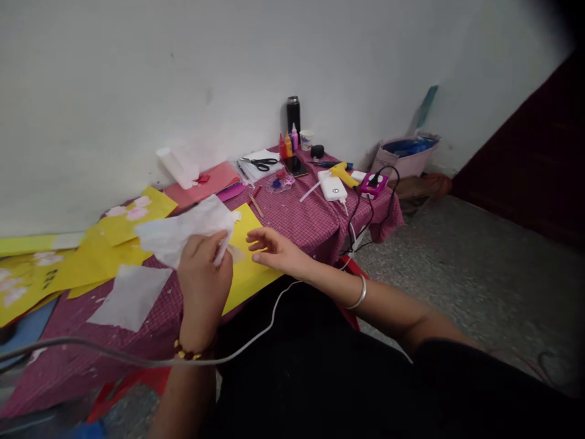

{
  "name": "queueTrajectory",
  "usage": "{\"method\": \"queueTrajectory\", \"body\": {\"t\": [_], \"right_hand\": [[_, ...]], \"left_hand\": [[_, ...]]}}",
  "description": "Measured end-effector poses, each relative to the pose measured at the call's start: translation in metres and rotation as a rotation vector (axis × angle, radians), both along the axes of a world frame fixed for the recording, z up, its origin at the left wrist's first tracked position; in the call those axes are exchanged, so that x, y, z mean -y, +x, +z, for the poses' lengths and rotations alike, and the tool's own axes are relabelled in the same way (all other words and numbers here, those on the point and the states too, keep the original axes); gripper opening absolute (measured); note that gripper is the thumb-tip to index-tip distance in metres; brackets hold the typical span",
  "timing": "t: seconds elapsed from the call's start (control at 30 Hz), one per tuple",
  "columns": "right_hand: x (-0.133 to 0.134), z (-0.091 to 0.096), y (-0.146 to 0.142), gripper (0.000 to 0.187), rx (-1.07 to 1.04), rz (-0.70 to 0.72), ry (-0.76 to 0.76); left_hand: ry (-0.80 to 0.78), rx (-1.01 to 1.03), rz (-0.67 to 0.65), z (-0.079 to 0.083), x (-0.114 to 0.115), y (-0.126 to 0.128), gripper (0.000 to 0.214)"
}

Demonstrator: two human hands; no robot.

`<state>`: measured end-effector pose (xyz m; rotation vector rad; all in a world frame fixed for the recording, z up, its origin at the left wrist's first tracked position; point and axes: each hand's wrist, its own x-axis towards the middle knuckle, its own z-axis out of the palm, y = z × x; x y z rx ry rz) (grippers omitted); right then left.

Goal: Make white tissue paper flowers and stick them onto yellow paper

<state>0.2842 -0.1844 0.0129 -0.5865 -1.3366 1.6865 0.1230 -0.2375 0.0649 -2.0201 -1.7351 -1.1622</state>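
My left hand (pixel 204 274) is closed on a thin white tissue sheet (pixel 183 228), pinching its right end between thumb and fingers. Beneath lies a sheet of yellow paper (pixel 256 277) at the table's near edge. Just to the right, over that yellow paper, my right hand (pixel 281 253) hovers with fingers apart and nothing in them. Another translucent white sheet (pixel 132 296) rests flat on the checked tablecloth, left of my left hand. Where the left fingers meet the tissue, the far side is hidden.
Yellow papers with pink blossoms (pixel 34 274) cover the left side. Black scissors (pixel 262 164), a phone (pixel 295 166), paint bottles (pixel 287 145), a dark flask (pixel 293 113), a yellow glue gun (pixel 343 174), a white power bank (pixel 332 188) and a purple socket block (pixel 373 184) stand farther back. A white cable (pixel 269 323) crosses in front.
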Motion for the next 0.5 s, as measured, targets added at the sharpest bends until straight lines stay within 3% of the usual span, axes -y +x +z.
{"method": "queueTrajectory", "body": {"t": [0.07, 0.13, 0.27, 0.37, 0.5], "right_hand": [[-0.001, -0.008, -0.002, 0.046, -0.055, 0.143, -0.082], [0.000, -0.016, -0.003, 0.045, -0.083, 0.197, -0.138], [0.002, -0.024, -0.001, 0.037, -0.005, 0.093, -0.171], [0.000, -0.025, 0.002, 0.027, 0.100, 0.053, -0.128], [-0.003, -0.028, 0.002, 0.019, 0.243, -0.021, -0.034]], "left_hand": [[-0.131, 0.053, 0.017, -0.013, -0.005, 0.010, 0.031], [-0.268, 0.145, 0.064, -0.030, -0.011, 0.016, 0.034], [-0.411, 0.203, 0.029, -0.059, -0.014, 0.020, 0.017], [-0.370, 0.233, -0.050, -0.066, -0.011, 0.020, 0.011], [-0.344, 0.268, -0.147, -0.062, -0.006, 0.021, 0.014]]}}
